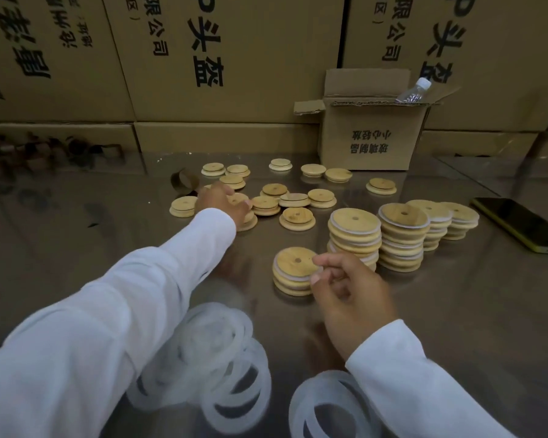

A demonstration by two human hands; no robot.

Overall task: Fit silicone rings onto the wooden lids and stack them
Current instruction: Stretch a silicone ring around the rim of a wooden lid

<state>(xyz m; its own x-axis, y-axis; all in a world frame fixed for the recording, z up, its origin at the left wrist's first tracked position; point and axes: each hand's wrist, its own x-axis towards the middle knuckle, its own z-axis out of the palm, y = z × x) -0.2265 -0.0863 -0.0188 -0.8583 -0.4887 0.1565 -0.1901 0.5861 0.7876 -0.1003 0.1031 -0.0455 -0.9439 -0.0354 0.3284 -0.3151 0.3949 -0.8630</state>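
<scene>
The worktop (108, 248) is bare, shiny metal that mirrors the wall of large printed cartons (234, 58) standing along its back edge. At the back right sits a small open cardboard box (370, 137) with a clear plastic bottle (415, 90) leaning out of it. A phone (519, 222) lies face up near the right edge.

Loose wooden lids (296, 218) are scattered across the middle toward the back. Right of them, four stacks of ringed lids (402, 238) stand in a row running toward the phone. A short stack (291, 286) stands apart, nearer the front edge. Translucent silicone rings (215, 358) lie heaped along the front edge, partly under the white sleeves.

The left hand (223, 200) reaches into the loose lids with its fingers bent down over one; whether it has closed on it cannot be told. The right hand (351, 286) is curled, its thumb and forefinger pinching the rim of the top lid (293, 259) on the short stack.
</scene>
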